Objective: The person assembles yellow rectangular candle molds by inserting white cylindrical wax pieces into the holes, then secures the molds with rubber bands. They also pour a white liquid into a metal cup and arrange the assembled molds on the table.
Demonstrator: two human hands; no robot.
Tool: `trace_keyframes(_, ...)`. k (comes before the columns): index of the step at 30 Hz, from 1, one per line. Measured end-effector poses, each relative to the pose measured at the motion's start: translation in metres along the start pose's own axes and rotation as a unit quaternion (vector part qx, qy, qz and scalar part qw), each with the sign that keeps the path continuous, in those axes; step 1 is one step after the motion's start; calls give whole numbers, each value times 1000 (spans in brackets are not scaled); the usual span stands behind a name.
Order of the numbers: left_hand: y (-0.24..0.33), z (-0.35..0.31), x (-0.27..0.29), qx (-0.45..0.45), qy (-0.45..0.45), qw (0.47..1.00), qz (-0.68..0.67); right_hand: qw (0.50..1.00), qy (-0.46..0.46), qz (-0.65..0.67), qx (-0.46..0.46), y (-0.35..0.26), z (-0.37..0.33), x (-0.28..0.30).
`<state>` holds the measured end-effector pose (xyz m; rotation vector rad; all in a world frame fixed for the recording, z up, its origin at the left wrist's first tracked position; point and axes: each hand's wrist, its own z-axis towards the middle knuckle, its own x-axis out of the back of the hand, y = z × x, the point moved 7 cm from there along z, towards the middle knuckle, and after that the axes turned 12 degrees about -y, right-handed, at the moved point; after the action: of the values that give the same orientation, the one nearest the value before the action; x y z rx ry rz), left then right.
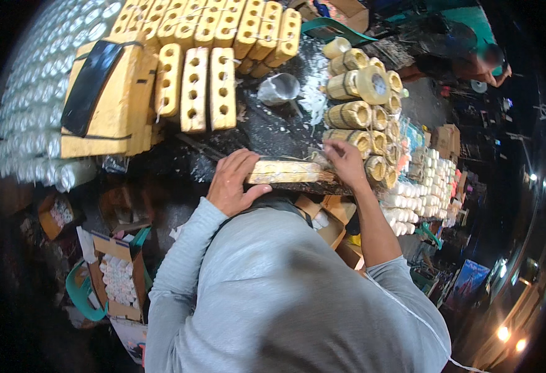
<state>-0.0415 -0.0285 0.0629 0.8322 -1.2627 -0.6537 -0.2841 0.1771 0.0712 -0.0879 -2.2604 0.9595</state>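
Note:
A long, pale yellow block (pixel 288 171) with a lengthwise seam lies along the front edge of the dark worktable, close to my body. My left hand (pixel 232 180) wraps over its left end, fingers on top and thumb at the near side. At the other end, my right hand (pixel 345 163) has its fingers drawn together by the block's tip. Thin string shows beside those fingertips, but what they pinch is too small to make out. Beyond the block stand several yellow blocks with a row of round holes (pixel 193 90).
A grey metal cup (pixel 278 89) sits on the dark table (pixel 257 127). Right of it are stacked hollow yellow cylinders (pixel 346 116) with a tape roll (pixel 372 85). White cylinders (pixel 403 205) extend beyond. Clear glasses (pixel 43 93) fill the left. A cardboard box (pixel 124 311) stands lower left; another person (pixel 465 59) is far right.

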Motion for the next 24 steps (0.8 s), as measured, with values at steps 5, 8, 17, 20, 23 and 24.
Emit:
trace_keyframes(5,18,17,-1,-13,-29,998,54,940,-132,305,-76,69,-28,-40)
trace_keyframes(8,31,29,-12,-20,-101,986,134,928,-84,357,-70,79,-33,-54)
trace_keyframes(17,56,62,-31,-27,-184,956,226,942,-132,308,6,65,-24,-42)
trace_keyframes(20,59,69,-40,-48,-195,954,221,935,-133,328,-5,74,-24,-47)
trace_keyframes(23,56,72,-45,-53,-207,954,212,954,-124,275,5,76,-22,-49)
trace_keyframes(24,53,71,-48,-41,-231,950,205,964,-118,238,-21,78,-22,-50)
